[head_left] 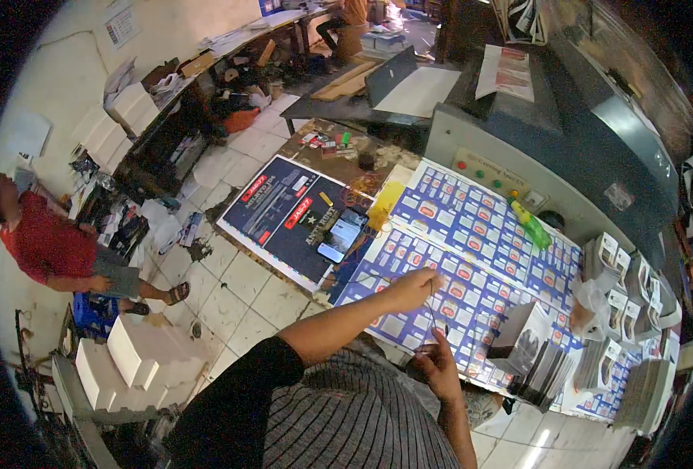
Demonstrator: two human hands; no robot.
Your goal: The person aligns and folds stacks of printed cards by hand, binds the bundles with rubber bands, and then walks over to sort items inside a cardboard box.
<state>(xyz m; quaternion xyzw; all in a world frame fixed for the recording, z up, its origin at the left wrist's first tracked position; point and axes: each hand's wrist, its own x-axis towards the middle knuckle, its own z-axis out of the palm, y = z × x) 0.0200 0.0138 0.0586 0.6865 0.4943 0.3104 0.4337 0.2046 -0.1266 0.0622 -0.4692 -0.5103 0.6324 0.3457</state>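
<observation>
The person stands at a work surface covered with large printed sheets [472,258], blue and white with rows of small label panels, and both hands work at the near edge of that stack. The left hand [415,288] reaches across the body and lies on top of the sheet, fingers curled loosely down against the paper, pressing or pinching it; whether it grips an edge cannot be told from this view. The right hand [438,363] sits just below it, at the sheet's near border, fingers bent with the thumb up, and seems to hold a thin edge of paper, though the grip itself is too small to make out. The step in hand looks like squaring or separating sheets of the stack. Judging from this, the next move calls for a firm pinch on one edge and a steady slide so the pile stays aligned. Just right of the right hand stands a pile of cut cards [528,348], with more small stacks [620,313] farther right. Beyond the hands lies a green bottle [531,223] by the grey cutting machine [565,133]. Left of the left hand a phone [339,237] rests on a dark poster [292,215], and a person in a red shirt [49,242] stands well apart on the tiled floor.
</observation>
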